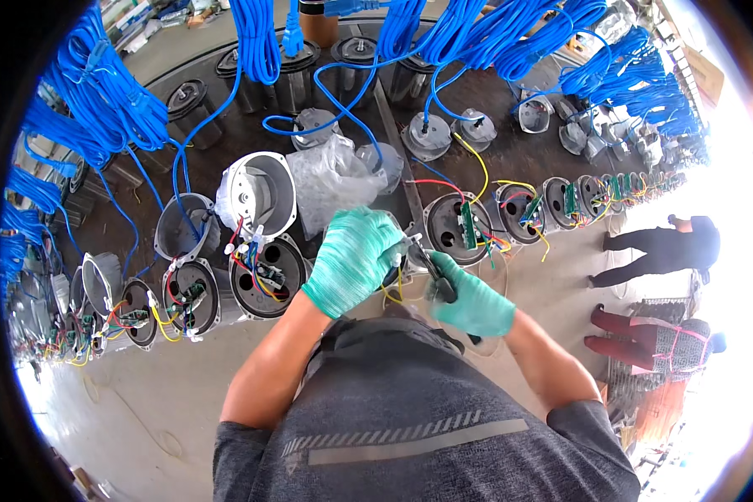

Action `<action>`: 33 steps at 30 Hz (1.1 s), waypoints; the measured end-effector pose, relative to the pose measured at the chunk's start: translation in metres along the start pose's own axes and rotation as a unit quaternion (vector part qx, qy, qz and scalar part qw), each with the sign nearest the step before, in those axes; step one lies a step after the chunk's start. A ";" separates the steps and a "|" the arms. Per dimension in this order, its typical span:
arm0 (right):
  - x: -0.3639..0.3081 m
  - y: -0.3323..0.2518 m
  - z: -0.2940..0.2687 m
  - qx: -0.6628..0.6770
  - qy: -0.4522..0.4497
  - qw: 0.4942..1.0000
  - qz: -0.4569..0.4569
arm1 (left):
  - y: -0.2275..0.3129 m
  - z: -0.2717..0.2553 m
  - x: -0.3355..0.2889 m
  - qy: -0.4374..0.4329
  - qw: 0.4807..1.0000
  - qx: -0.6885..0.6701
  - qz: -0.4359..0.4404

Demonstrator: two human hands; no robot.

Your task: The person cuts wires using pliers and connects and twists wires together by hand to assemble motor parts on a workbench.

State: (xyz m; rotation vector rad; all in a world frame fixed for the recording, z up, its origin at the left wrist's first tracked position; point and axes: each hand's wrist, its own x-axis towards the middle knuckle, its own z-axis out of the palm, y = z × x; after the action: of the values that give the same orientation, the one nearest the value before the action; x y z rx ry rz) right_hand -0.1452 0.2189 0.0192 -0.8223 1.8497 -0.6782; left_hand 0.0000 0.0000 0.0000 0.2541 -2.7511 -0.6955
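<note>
My left hand (356,255), in a green knit glove, is closed over a small part at the near edge of the bench. The fingers hide most of that part; yellow wires show below it. In my right hand (475,303), also gloved, is a pair of black-handled pliers (437,274), with the tip close to the left fingertips. Left of my left hand stands a round black motor housing (247,294) with coloured wires and a circuit board. A similar open housing (448,238) with a green board sits to the right. Beyond my left hand lies a clear plastic bag (330,180).
A grey metal cover (259,197) tilts above the left housing. Bundles of blue power cable (255,42) hang over the dark bench (243,138). More wired housings (560,201) line the near edge. Two people (669,251) are on the floor to the right.
</note>
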 end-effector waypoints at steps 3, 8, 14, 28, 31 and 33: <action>-0.018 -0.012 -0.031 0.125 -0.090 0.984 -0.085 | -0.011 -0.006 -0.001 0.074 0.995 -0.058 0.031; 0.003 -0.108 -0.113 0.001 0.031 0.988 -0.154 | -0.011 -0.006 -0.017 0.125 0.946 -0.279 -0.110; 0.224 -0.107 -0.185 -0.401 0.078 0.911 -0.055 | -0.004 -0.028 -0.043 0.230 0.902 -0.308 -0.198; 0.392 -0.043 -0.086 -0.529 -0.100 0.842 -0.034 | 0.039 0.003 -0.079 0.177 0.890 -0.280 -0.315; 0.386 -0.031 -0.091 -0.596 -0.109 0.795 -0.036 | 0.040 0.006 -0.066 0.163 0.861 -0.351 -0.330; 0.382 -0.027 -0.097 -0.592 -0.097 0.799 -0.038 | 0.040 0.008 -0.058 0.167 0.843 -0.385 -0.338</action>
State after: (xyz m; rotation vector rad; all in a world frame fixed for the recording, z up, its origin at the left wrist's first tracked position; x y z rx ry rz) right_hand -0.3455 -0.0865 -0.1320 -1.6632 1.9387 0.6569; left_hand 0.0479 0.0517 -0.0004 1.0465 -1.8050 -1.6617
